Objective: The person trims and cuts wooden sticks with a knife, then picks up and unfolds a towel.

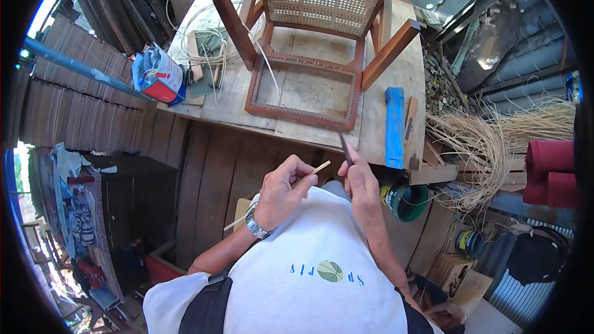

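My left hand (284, 188), with a metal watch at the wrist, pinches a pale rattan strip (321, 167) whose short end points up and right. A pale length also shows below that wrist; whether it is the same strip, I cannot tell. Closed around a knife (345, 149) with a narrow dark blade, my right hand (362, 179) is just right of the strip, apart from it. Both hands are in front of my white shirt. Beyond them, a wooden chair (303, 119) lies on the table, its back woven in cane and its seat frame lined with small holes.
The wooden table (377, 130) carries a blue strip-shaped piece (395, 127), coiled cane (201, 49) and a blue-and-red bag (159, 74). Loose rattan strands (489, 142) hang at the right. A green bucket (411, 203) stands below the table edge.
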Available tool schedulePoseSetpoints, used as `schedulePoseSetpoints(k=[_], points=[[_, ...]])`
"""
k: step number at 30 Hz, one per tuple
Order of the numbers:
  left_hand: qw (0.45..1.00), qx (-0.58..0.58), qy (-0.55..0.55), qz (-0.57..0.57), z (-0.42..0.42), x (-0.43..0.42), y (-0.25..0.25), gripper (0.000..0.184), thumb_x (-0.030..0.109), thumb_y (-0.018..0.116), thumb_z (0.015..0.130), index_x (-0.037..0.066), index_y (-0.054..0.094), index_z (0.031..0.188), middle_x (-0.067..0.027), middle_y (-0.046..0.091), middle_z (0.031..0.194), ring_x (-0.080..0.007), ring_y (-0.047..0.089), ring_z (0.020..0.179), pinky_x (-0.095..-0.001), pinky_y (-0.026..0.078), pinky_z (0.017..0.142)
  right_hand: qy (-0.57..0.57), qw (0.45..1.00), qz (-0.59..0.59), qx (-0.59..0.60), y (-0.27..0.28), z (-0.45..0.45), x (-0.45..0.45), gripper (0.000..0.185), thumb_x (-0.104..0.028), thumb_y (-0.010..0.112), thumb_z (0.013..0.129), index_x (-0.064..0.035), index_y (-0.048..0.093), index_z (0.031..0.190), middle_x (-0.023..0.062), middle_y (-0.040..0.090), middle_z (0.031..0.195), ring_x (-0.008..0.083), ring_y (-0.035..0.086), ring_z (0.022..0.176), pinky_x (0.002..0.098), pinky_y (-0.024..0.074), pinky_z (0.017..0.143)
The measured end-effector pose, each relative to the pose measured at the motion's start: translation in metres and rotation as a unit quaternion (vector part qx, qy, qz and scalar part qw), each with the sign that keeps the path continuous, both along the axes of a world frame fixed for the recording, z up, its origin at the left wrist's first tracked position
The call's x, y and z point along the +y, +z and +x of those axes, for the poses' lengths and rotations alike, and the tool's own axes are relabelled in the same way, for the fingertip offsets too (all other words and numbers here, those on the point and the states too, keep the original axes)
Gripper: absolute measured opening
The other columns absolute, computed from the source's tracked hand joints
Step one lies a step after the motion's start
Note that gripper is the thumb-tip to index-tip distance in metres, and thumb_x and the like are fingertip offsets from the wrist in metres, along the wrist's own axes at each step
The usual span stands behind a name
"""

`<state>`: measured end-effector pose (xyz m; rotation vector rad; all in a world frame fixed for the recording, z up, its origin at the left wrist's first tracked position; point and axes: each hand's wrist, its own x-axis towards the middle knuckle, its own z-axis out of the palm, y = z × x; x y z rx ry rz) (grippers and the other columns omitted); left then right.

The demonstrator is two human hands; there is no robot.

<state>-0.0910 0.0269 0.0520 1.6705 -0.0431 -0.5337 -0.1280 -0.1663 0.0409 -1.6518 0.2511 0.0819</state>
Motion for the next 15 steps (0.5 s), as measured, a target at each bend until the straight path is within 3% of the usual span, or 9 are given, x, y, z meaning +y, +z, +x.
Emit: schedulePoseSetpoints(k=[1,3,4,5,7,11,12,13,15], points=[[1.0,-0.011,0.003,-0.013,0.0,-0.001,-0.003,0.012,0.005,0.064,0.096,-0.002,0.06,0.105,-0.0042,0.068,0.085,-0.0077,0.065,0.075,-0.0222,0.052,0.068,-0.004,1.0,0.0,0.0,0.002,-0.003,0.002,0.044,-0.021,0.051,0.105,-0.003,0.049,0.145,0.0056,0.063,0.111,0.0045,0.052,0.076,0.0192,0.0398,0.065],[0.999,-0.023,0.003,-0.025,0.002,-0.002,-0.002,0.011,0.006,0.062,0.098,-0.001,0.059,0.105,-0.0043,0.068,0.086,-0.0081,0.065,0.078,-0.0227,0.052,0.071,0.039,0.977,-0.192,-0.083,0.015,-0.005,0.01,0.045,-0.017,0.056,0.102,-0.0037,0.05,0.145,0.0095,0.065,0.107,0.0133,0.059,0.083,0.0262,0.0484,0.074],[1.0,-0.011,-0.01,-0.024,0.004,-0.002,0.001,0.012,0.009,0.06,0.1,-0.001,0.061,0.107,-0.0039,0.068,0.087,-0.0081,0.065,0.08,-0.0233,0.051,0.073,0.036,0.98,-0.186,-0.062,0.02,-0.009,0.014,0.045,-0.014,0.059,0.1,-0.004,0.052,0.143,0.0125,0.066,0.106,0.0201,0.063,0.09,0.0311,0.0505,0.084],[0.999,0.002,-0.024,-0.023,0.004,-0.002,0.004,0.014,0.011,0.058,0.102,-0.001,0.062,0.108,-0.0036,0.068,0.087,-0.0081,0.064,0.083,-0.024,0.051,0.075,0.03,0.981,-0.184,-0.06,0.016,-0.011,0.016,0.045,-0.014,0.059,0.1,-0.004,0.052,0.143,0.0125,0.066,0.106,0.0201,0.063,0.09,0.0311,0.0505,0.084],[0.999,0.01,-0.035,-0.029,0.005,-0.005,0.008,0.017,0.013,0.056,0.103,-0.001,0.063,0.111,-0.0033,0.068,0.088,-0.0075,0.064,0.083,-0.0244,0.05,0.075,0.017,0.974,-0.185,-0.127,0.004,-0.013,0.017,0.046,-0.011,0.063,0.096,-0.0094,0.055,0.142,0.0129,0.058,0.085,0.0247,0.057,0.07,0.0358,0.0486,0.064],[0.997,-0.008,-0.042,-0.063,0.007,-0.008,0.006,0.023,0.014,0.053,0.104,0.0,0.065,0.117,-0.0031,0.069,0.09,-0.0054,0.059,0.081,-0.0226,0.048,0.072,-0.052,0.974,-0.161,-0.153,-0.001,-0.012,0.014,0.04,-0.011,0.063,0.097,-0.0068,0.059,0.137,0.0083,0.059,0.083,0.0199,0.057,0.069,0.0317,0.0471,0.065],[0.997,-0.008,-0.046,-0.064,0.009,-0.008,0.007,0.023,0.014,0.053,0.104,0.0,0.065,0.117,-0.0031,0.069,0.09,-0.0054,0.059,0.081,-0.0226,0.048,0.072,-0.081,0.983,-0.112,-0.119,-0.004,-0.014,0.015,0.038,-0.009,0.065,0.096,-0.0042,0.06,0.134,0.0023,0.06,0.081,0.012,0.055,0.07,0.027,0.0456,0.065],[0.995,0.012,-0.085,-0.043,0.012,-0.006,0.01,0.023,0.014,0.054,0.103,0.0,0.065,0.117,-0.0035,0.07,0.091,-0.0049,0.057,0.078,-0.0217,0.047,0.07,-0.085,0.983,-0.113,-0.117,-0.001,-0.016,0.013,0.038,-0.009,0.065,0.096,-0.0042,0.06,0.134,0.0023,0.06,0.081,0.012,0.055,0.07,0.027,0.0456,0.065],[0.991,0.037,-0.128,-0.021,0.012,-0.006,0.008,0.023,0.013,0.054,0.103,0.0,0.065,0.118,-0.004,0.071,0.092,-0.0043,0.055,0.075,-0.0209,0.046,0.067,-0.096,0.995,-0.003,0.005,0.011,-0.015,0.008,0.036,-0.01,0.07,0.094,-0.0026,0.064,0.128,-0.0016,0.063,0.084,0.0045,0.052,0.071,0.0218,0.0418,0.062]])
